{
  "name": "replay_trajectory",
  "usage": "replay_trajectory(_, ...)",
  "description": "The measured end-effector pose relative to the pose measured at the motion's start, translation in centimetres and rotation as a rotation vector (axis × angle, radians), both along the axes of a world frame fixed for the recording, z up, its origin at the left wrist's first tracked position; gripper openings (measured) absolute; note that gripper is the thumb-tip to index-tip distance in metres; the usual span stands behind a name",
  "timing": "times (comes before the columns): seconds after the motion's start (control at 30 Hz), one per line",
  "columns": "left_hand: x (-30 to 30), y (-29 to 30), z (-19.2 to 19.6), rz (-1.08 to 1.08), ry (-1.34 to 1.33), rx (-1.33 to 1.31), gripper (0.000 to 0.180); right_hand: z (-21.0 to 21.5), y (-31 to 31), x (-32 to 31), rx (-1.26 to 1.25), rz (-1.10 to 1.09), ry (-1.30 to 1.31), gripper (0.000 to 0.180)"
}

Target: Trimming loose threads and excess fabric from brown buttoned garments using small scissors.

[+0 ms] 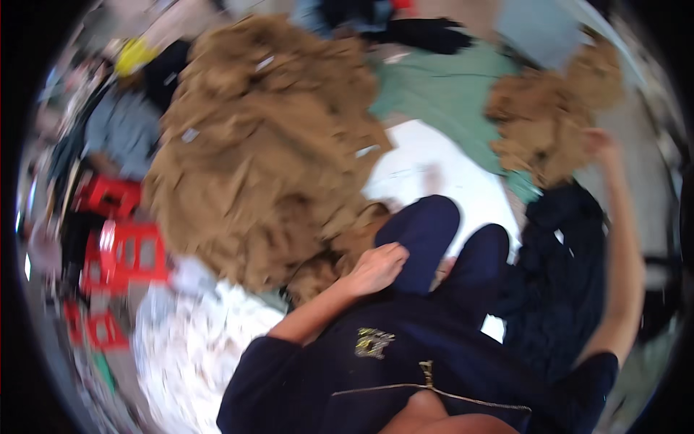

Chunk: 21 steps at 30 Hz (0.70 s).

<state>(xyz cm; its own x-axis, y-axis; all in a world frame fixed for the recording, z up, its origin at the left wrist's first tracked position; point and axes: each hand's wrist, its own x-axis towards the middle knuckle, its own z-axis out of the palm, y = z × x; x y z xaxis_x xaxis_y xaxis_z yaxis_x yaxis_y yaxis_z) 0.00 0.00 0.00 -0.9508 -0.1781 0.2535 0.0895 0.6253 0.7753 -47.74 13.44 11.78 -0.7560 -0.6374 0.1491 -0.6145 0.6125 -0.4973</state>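
1. Step in hand, likely: a reach. Right hand (598,143) at outer edge of smaller brown cloth pile (538,126), front-right; blurred, cannot tell if gripping.
2. Left hand (381,267) by dark trousers (423,235), fingers bent; cannot tell if closed.
3. Larger brown cloth pile (267,155) front-left.
4. Next move probably calls for finger grip on loose folds.

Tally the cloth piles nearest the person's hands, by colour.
Brown: 2 (large brown pile by the left hand; smaller brown heap by the right hand, touching lumps counted as one)
Dark: 1 (dark pile beside the right forearm)
Total: 3
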Motion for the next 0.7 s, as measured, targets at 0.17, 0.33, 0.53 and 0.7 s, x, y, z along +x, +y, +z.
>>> replay_trajectory(0.17,2.2,0.5,-0.1,0.027,-0.029,-0.136,0.009,-10.5,2.8,22.5,-0.204,0.249,-0.528,0.018)
replay_trajectory(0.33,-1.8,3.3,-1.0,-0.071,0.054,-0.256,0.009,-15.9,3.6,35.4,-0.69,0.163,-1.126,0.01)
replay_trajectory(0.53,-1.5,3.6,-0.7,-0.004,0.014,-0.221,0.008,-14.6,7.1,35.6,-1.016,-0.194,-1.465,0.008)
replay_trajectory(0.7,-1.6,3.5,-0.2,0.001,-0.031,-0.211,0.007,-15.3,7.7,34.7,-1.147,-0.139,-1.551,0.008)
